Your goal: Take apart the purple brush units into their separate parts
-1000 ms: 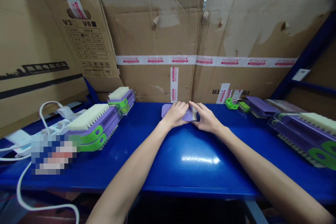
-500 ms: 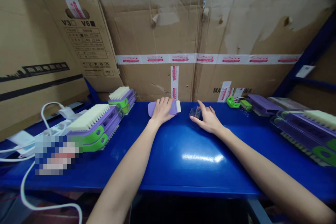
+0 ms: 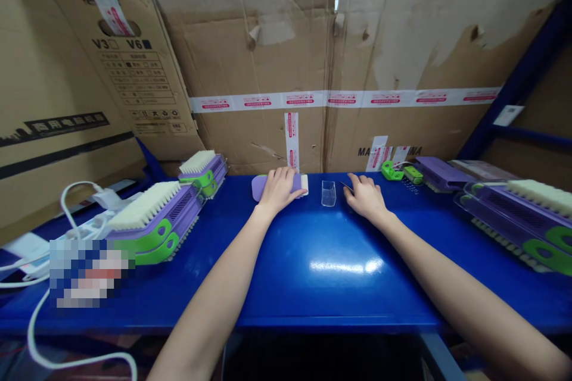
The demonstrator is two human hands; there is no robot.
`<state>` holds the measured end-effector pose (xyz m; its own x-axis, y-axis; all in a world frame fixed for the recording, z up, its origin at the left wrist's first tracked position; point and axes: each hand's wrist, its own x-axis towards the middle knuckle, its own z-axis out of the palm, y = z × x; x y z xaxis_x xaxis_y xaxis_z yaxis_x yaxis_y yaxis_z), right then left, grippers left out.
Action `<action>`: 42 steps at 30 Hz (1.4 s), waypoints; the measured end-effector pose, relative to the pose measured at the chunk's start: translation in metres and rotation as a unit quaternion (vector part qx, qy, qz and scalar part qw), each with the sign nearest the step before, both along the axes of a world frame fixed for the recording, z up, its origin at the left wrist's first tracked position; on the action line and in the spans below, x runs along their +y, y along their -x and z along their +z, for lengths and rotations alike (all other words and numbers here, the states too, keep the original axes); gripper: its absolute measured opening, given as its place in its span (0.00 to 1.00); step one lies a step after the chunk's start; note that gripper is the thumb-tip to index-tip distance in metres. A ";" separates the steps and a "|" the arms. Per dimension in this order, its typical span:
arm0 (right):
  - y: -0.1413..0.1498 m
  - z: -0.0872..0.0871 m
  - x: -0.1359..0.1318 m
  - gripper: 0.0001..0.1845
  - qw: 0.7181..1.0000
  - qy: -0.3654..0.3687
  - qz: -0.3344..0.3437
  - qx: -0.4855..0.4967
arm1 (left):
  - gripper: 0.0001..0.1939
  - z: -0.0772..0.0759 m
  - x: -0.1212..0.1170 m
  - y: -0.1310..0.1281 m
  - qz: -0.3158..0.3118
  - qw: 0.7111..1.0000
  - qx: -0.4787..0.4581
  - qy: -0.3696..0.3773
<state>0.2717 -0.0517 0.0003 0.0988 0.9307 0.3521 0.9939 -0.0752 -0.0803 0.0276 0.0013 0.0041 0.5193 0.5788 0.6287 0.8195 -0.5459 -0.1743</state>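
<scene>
While the purple brush (image 3: 258,189) sits just left of the clear box (image 3: 328,194), the left hand (image 3: 279,189) grips it from above, seemingly to steady it. Right of the box, the right hand (image 3: 367,195) curls around a thin dark piece (image 3: 347,187), perhaps for control. Well left of the box lie stacked brushes (image 3: 181,209).

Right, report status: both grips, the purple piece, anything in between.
Left grip clasping purple piece, white end showing. Right grip at thin dark item, hold unclear. Clear plastic box between them on blue table.
</scene>
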 end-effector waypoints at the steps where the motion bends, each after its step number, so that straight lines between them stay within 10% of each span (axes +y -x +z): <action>1: -0.002 0.000 0.000 0.26 1.000 0.023 -0.013 -0.005 | 0.27 0.001 -0.001 -0.001 0.001 1.000 0.003 0.001; 9: -0.007 0.000 0.001 0.20 0.998 -0.001 -0.019 0.059 | 0.23 0.010 -0.011 -0.010 0.020 0.999 0.040 0.017; 20: 0.018 0.004 -0.017 0.15 0.958 -0.162 0.224 0.073 | 0.18 0.019 -0.020 -0.017 0.027 0.994 -0.029 0.104; 42: 0.042 0.008 -0.031 0.20 0.979 -0.069 0.183 0.053 | 0.15 0.019 -0.022 -0.024 0.027 0.993 -0.040 0.105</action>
<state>0.2300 -0.0831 0.0081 -0.1892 0.8549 0.4830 0.9381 0.3027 -0.1684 0.0520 -0.0207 0.0235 0.4371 0.7271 0.5294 0.8554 -0.5179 0.0050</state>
